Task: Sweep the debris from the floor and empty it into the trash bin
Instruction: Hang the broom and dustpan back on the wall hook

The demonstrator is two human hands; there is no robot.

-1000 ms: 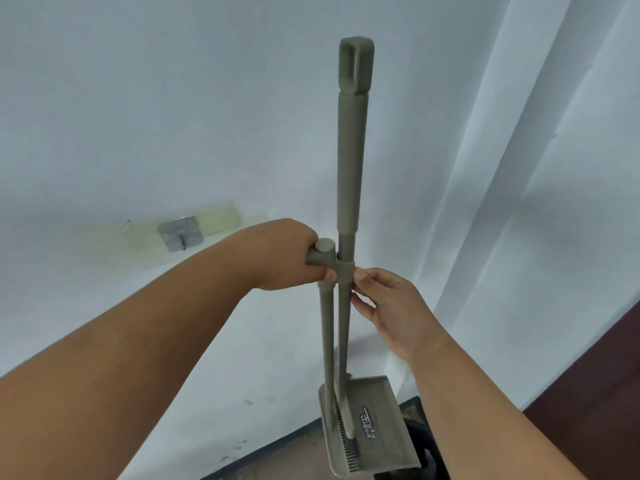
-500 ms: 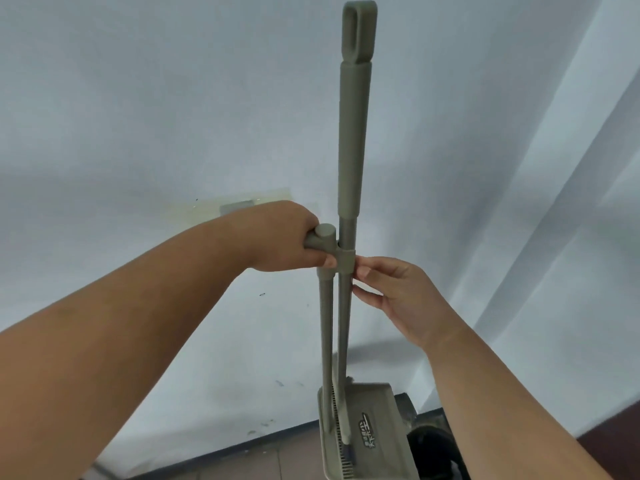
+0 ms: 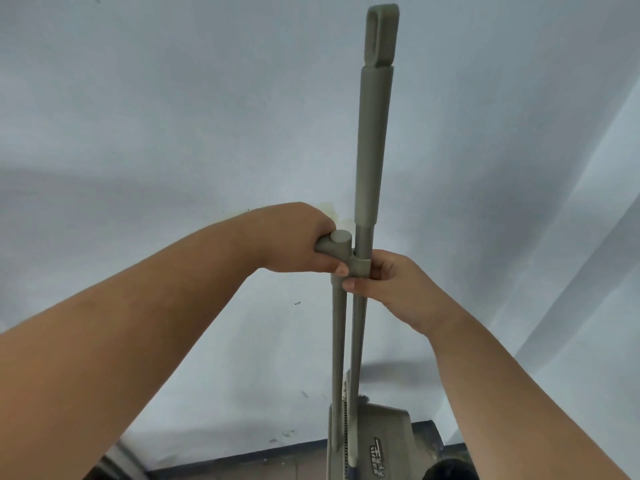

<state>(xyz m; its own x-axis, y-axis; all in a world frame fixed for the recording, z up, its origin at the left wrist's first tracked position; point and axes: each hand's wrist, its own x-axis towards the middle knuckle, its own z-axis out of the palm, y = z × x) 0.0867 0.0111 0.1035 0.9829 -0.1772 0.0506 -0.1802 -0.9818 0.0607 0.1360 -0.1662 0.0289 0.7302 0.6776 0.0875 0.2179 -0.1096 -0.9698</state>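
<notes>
A grey-green broom (image 3: 372, 140) stands upright against a white wall, its long handle clipped beside the shorter handle of a matching dustpan (image 3: 375, 441) at the bottom. My left hand (image 3: 298, 239) is closed around the dustpan's side grip at the top of its pole. My right hand (image 3: 391, 285) grips the broom handle just at and below the clip that joins the two poles. The broom's bristles are hidden behind the dustpan. No debris or trash bin can be identified for certain.
A white wall (image 3: 173, 116) fills most of the view, with a corner fold (image 3: 571, 237) on the right. A dark skirting strip (image 3: 242, 462) and a round dark object (image 3: 446, 471) lie at the bottom edge.
My right hand went from open fingers touching the broom handle to a closed grip on it. The view has tilted up and moved closer, hiding the wall fixture behind my left hand.
</notes>
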